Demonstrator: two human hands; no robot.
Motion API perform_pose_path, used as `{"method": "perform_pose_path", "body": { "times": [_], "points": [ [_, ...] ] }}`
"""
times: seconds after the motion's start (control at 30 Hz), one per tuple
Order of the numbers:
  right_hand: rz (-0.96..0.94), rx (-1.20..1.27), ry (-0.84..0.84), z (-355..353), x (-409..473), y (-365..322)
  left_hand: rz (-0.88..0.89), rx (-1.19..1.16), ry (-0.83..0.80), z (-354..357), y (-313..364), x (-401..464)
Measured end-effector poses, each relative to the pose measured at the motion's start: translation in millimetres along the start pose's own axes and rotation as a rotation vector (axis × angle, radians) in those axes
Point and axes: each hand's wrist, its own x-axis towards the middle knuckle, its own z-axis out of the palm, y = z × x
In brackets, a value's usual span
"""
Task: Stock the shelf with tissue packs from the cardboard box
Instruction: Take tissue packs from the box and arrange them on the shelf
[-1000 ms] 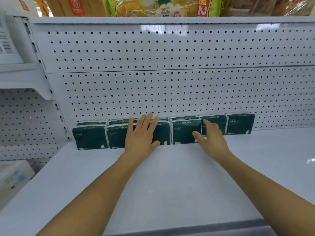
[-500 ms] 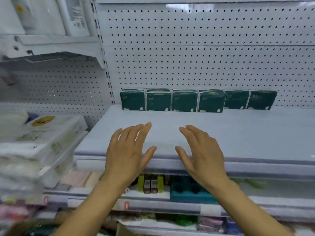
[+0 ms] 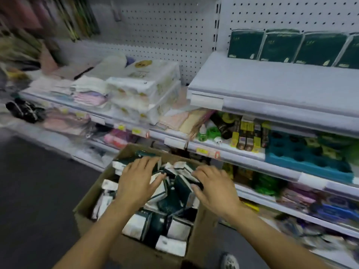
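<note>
Dark-green film-wrapped tissue packs (image 3: 180,188) lie jumbled in the cardboard box (image 3: 124,247); some already on the shelf (image 3: 272,86). Likely light, squashy, slick; grip across the flat faces. Left hand (image 3: 138,181) spread flat on packs; right hand (image 3: 215,188) curled over one, grasp unclear.

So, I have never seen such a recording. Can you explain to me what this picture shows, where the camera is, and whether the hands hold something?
There is no machine here. A person wears one camera on the head; it looks forward and down, so you see their two bare arms from above. The left hand and the right hand reach into an open cardboard box on the floor, full of jumbled dark green and white tissue packs. The fingers are spread over the packs; the picture is blurred, so I cannot tell whether either hand grips one yet. At upper right, a white shelf carries a row of green packs standing against the pegboard. Other goods fill the lower shelves.
</note>
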Motion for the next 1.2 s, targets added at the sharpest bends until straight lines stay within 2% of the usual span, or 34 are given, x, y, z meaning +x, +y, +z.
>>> {"method": "perform_pose_path", "body": {
  "times": [0.13,0.23,0.37,0.47,0.53,0.7,0.83,0.9,0.93,1.0,1.07,1.13,1.2],
  "points": [
    [-0.001,0.112,-0.342,50,1,-13,-0.181,-0.070,-0.254,37,-38,-37],
    [-0.014,0.175,-0.570,77,6,-22,-0.224,-0.095,-0.455,60,-53,-52],
    [0.049,0.504,-0.967,92,11,-44,-0.084,-0.016,-0.664,84,-64,-60],
    [-0.054,0.431,-1.175,101,9,-56,0.060,0.161,-0.821,93,-64,-61],
    [-0.123,0.337,-1.190,107,6,-59,0.162,0.276,-0.869,96,-63,-60],
    [-0.121,0.319,-0.996,113,3,-53,0.312,0.438,-0.786,99,-62,-52],
    [0.081,0.477,-0.849,101,9,-34,0.306,0.422,-0.741,92,-59,-40],
    [0.268,0.657,-0.725,83,20,-22,0.146,0.208,-0.726,82,-59,-30],
    [0.372,0.733,-0.636,72,27,-15,0.008,0.008,-0.686,75,-59,-24],
    [0.532,0.835,-0.439,45,38,-3,-0.288,-0.421,-0.540,60,-55,-9],
    [0.605,0.882,-0.250,17,45,4,-0.485,-0.649,-0.337,43,-47,8],
    [0.532,0.837,-0.011,-5,48,7,-0.490,-0.769,-0.211,27,-34,21],
    [0.354,0.718,0.191,-19,47,6,-0.421,-0.933,-0.167,10,-14,37]
  ]
}}
